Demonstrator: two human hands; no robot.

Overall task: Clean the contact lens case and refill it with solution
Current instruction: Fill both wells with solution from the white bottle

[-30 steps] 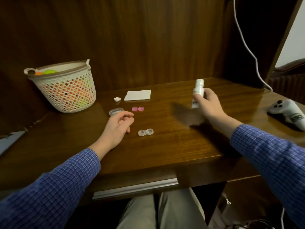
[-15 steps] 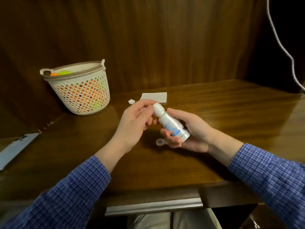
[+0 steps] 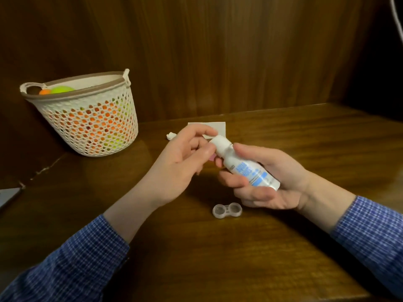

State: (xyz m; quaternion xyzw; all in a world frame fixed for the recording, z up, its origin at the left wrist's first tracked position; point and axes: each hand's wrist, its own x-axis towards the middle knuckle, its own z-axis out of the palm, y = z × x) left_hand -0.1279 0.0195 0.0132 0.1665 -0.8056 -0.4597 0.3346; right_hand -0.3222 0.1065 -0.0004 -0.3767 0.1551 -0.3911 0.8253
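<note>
My right hand grips a small white solution bottle with a blue label, tilted with its cap up and to the left. The thumb and fingers of my left hand pinch the bottle's white cap. Below both hands, the clear two-well contact lens case lies uncapped on the wooden table. A bit of a pink lid shows between my hands; the rest is hidden.
A white perforated basket holding orange and green balls stands at the back left. A folded white tissue and a small white scrap lie behind my hands. A grey flat object sits at the left edge. A white cable hangs top right.
My right hand carried the bottle from the right side to the table's centre and tilted it. My left hand rose from the table and took hold of the cap. The view shifted left.
</note>
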